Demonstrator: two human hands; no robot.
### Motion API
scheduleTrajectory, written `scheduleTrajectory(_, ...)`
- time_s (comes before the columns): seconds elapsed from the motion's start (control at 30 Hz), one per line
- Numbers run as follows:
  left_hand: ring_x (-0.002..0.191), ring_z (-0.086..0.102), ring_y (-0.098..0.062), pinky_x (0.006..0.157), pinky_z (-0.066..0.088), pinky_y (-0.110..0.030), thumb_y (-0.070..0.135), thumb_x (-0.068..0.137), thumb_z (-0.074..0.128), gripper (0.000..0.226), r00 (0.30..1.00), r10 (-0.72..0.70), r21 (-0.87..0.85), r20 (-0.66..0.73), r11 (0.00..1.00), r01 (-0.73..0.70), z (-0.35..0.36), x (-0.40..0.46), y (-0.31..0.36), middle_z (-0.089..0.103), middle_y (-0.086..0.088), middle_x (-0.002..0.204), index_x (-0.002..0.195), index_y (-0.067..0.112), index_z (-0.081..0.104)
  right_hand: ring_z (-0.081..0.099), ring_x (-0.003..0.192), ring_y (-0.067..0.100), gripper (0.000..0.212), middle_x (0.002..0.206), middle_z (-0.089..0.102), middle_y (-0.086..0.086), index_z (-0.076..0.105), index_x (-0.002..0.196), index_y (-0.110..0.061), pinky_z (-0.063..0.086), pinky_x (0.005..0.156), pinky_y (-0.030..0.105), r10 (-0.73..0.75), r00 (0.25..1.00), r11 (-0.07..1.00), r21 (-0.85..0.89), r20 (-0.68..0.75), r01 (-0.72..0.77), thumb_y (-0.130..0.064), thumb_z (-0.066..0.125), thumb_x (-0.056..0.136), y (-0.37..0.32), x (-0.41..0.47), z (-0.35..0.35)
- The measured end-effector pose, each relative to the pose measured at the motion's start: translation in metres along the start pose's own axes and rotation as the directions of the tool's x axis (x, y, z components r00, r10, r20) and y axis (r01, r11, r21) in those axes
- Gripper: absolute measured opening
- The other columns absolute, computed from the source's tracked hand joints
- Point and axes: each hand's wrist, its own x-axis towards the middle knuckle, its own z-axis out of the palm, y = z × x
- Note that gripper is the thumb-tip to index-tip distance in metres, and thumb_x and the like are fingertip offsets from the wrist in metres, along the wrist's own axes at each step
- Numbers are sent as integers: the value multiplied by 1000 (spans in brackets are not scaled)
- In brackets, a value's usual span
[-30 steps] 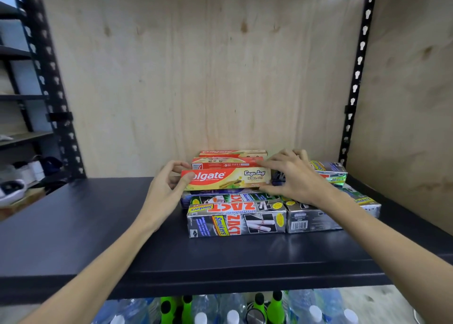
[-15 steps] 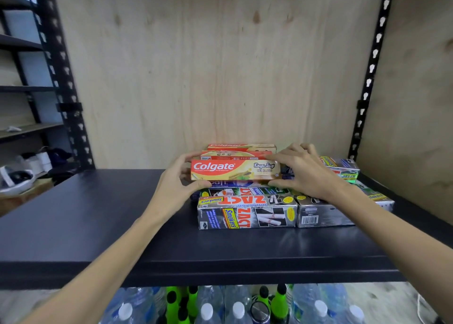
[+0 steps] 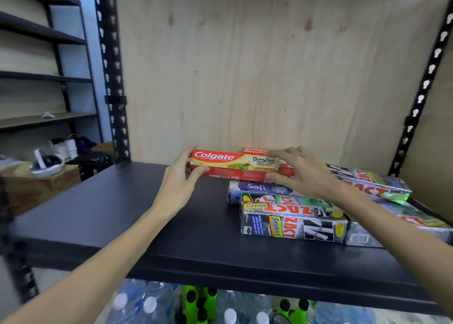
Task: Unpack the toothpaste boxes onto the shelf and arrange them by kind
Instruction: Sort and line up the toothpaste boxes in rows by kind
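Shifted left since a second ago: the Colgate box (image 3: 235, 165) has come off the top of the mixed pile and now hangs clear of it, over bare shelf (image 3: 103, 215). I read this as the sorting step, one Colgate being split from the rest. Left hand (image 3: 180, 188) pinches its left end, thumb under, fingers behind. Right hand (image 3: 302, 174) clamps the right end, fingers over the top edge. The box spans level between the two grips. A second Colgate box (image 3: 255, 150) shows behind it. Safi box (image 3: 259, 188) and Zact boxes (image 3: 291, 223) lie below right. Next move, I judge: set it down on open shelf to the left, starting a Colgate row.
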Motion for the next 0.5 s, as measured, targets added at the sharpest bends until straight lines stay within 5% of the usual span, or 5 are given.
scheduleTrajectory(0.17,118,56,-7,96,41,-11,34,98,60,62,998,-63,121,-9,991,63,-56,14,-34,59,6,132,154,20,36,47,116,18,57,125,55,2,47,140,-35,41,101,40,-56,995,992,114,88,45,-64,52,91,-47,48,27)
scheduleTrajectory(0.33,109,51,-5,86,35,-14,33,99,60,57,990,-138,320,37,940,119,-112,34,-82,59,3,125,149,11,43,55,94,16,46,105,63,-3,62,120,-19,44,81,32,-157,965,983,131,210,131,-54,65,90,-92,107,76)
scheduleTrajectory(0.5,114,55,-13,93,41,-25,33,99,61,51,954,-298,342,35,901,269,-131,61,-127,61,2,129,143,9,50,53,94,18,46,101,57,1,58,128,-17,43,84,31,-113,948,989,122,296,80,-47,63,94,-113,151,127)
